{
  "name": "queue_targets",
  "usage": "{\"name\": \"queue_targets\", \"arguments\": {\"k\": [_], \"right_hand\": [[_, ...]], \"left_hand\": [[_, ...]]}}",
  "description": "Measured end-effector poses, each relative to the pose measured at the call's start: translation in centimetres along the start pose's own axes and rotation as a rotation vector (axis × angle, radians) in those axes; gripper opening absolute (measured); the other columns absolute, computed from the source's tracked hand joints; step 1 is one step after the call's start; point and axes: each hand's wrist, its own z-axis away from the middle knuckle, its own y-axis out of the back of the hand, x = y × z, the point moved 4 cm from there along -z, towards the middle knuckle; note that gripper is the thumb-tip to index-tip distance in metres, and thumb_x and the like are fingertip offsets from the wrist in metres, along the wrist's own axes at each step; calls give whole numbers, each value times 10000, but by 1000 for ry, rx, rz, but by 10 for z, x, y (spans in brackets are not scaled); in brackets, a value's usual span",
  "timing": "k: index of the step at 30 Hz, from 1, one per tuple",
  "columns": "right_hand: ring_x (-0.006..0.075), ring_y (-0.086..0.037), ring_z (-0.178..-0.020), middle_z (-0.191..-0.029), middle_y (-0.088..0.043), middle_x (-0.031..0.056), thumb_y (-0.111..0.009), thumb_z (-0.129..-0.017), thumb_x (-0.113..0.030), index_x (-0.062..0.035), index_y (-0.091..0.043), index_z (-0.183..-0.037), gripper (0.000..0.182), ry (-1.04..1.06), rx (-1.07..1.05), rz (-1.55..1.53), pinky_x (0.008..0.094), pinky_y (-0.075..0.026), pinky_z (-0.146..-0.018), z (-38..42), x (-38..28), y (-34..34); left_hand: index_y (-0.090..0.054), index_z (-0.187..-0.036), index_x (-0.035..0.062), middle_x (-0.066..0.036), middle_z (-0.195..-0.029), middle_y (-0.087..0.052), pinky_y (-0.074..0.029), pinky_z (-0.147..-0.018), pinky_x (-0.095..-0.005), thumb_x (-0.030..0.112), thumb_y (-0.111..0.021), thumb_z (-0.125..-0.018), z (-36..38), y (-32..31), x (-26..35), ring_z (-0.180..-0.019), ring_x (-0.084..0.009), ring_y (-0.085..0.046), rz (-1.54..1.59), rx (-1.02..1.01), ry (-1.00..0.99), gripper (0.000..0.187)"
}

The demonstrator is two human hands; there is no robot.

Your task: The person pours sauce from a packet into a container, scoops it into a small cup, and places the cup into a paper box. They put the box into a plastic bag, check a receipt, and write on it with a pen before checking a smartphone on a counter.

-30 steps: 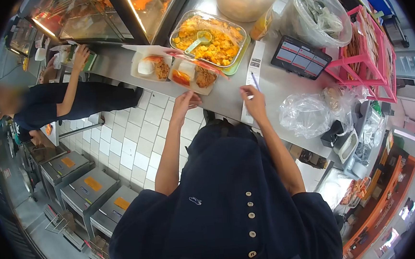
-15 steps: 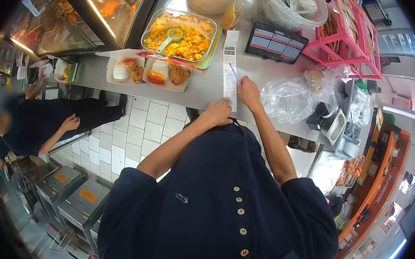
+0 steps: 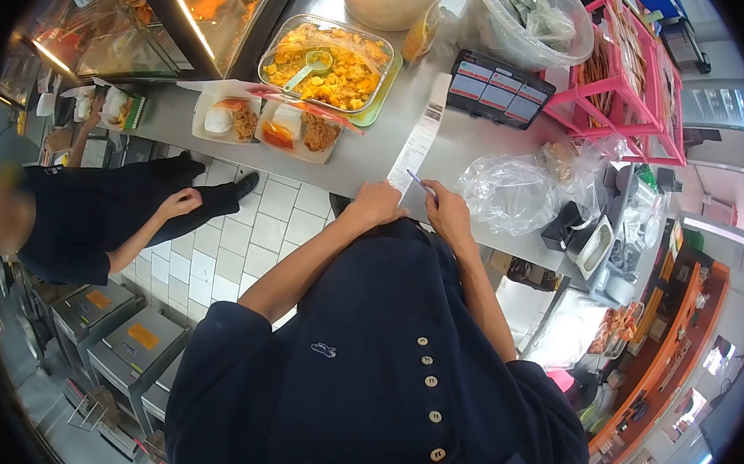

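A long printed receipt [image 3: 420, 141] lies slantwise on the steel counter [image 3: 333, 167], its far end beside a tablet. My left hand [image 3: 377, 203] is closed at the near end of the receipt, with fingertips partly hidden. In my right hand [image 3: 448, 212] is a slim purple pen [image 3: 418, 180], gripped between closed fingers, its tip over the lower part of the paper. To the left stand two open cardboard boxes, one [image 3: 225, 124] and another [image 3: 298, 131], each with rice and fried chicken.
A foil-lined tray of yellow food [image 3: 325, 58] holds a green ladle [image 3: 309, 69]. Around the right side are the tablet [image 3: 498, 88], a pink rack [image 3: 612, 86], a plastic-lined tub [image 3: 578, 32] and clear bags [image 3: 507, 186]. A co-worker [image 3: 69, 223] stands at left.
The receipt has swung from nearly straight to slanting, far end rightward. My right hand and the pen have come down the paper toward me; my left hand has shifted slightly left.
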Motion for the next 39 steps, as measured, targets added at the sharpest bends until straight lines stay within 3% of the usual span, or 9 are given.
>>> {"name": "queue_targets", "arguments": {"k": [4, 14, 16, 20, 26, 32, 33, 37, 39], "right_hand": [[430, -643, -748, -772, -664, 231, -536, -907, -137, -98, -674, -1156, 287, 23, 13, -46, 504, -498, -715, -5, 1, -8], [434, -635, -739, -765, -655, 233, -551, -915, -128, -90, -657, -1175, 283, 90, -47, -168, 495, -485, -693, -11, -16, -20], [424, -635, -728, -763, -653, 234, -563, -915, -135, -93, -665, -1164, 273, 79, -45, -193, 485, -487, -682, -12, -21, -16], [345, -613, -632, -708, -623, 215, -591, -930, -149, -96, -680, -1166, 258, 52, -107, -246, 405, -477, -631, -16, -39, -5], [376, -651, -699, -738, -661, 203, -597, -901, -160, -110, -699, -1109, 238, 325, -171, -187, 454, -498, -657, -43, -124, -7], [373, -655, -707, -765, -679, 187, -580, -914, -131, -113, -671, -1168, 270, 362, -158, -145, 420, -501, -657, -50, -123, -9], [306, -677, -699, -783, -697, 169, -578, -931, -127, -93, -639, -1213, 291, 348, -195, -156, 387, -504, -656, -50, -113, -10], [132, -655, -771, -865, -713, 80, -569, -986, -169, -48, -595, -1260, 301, 166, -319, -655, 278, -486, -669, -45, -61, -18], [143, -667, -793, -907, -720, 79, -566, -994, -183, -46, -583, -1273, 311, 116, -244, -631, 267, -485, -688, -42, -45, -13]], "left_hand": [[-539, -1309, 28, -235, -1171, -633, -492, -883, -548, 501, -633, -887, 17, 6, -14, -1051, -413, -639, 104, 85, 70, 641], [-540, -1300, 18, -301, -1259, -583, -495, -909, -532, 513, -663, -862, 32, 0, -37, -1108, -423, -623, 133, 156, 208, 672], [-580, -1221, -4, -254, -1184, -630, -497, -873, -549, 489, -693, -848, 37, 2, -32, -1088, -399, -636, 126, 222, 241, 628], [-559, -1268, -11, -254, -1266, -597, -465, -933, -541, 505, -702, -836, 37, -5, -40, -1154, -381, -609, 92, 267, 266, 688], [-437, -1409, -17, -312, -1392, -489, -427, -994, -533, 582, -651, -820, 25, -12, -42, -1207, -400, -566, 125, 143, 229, 867], [-368, -1498, 92, -348, -1486, -348, -359, -1088, -559, 609, -623, -834, 15, -22, -37, -1396, -458, -350, 125, 74, 242, 879], [-341, -1520, 133, -368, -1516, -271, -351, -1100, -558, 612, -604, -854, 18, -16, -33, -1434, -482, -265, 138, -63, 250, 862], [-347, -1517, 126, -389, -1505, -263, -355, -1090, -574, 629, -593, -860, 14, -23, -35, -1428, -500, -263, 162, -53, 204, 863], [-333, -1524, 134, -398, -1497, -267, -344, -1080, -612, 632, -607, -849, 19, -16, -30, -1434, -515, -235, 167, -84, 208, 883]]}}
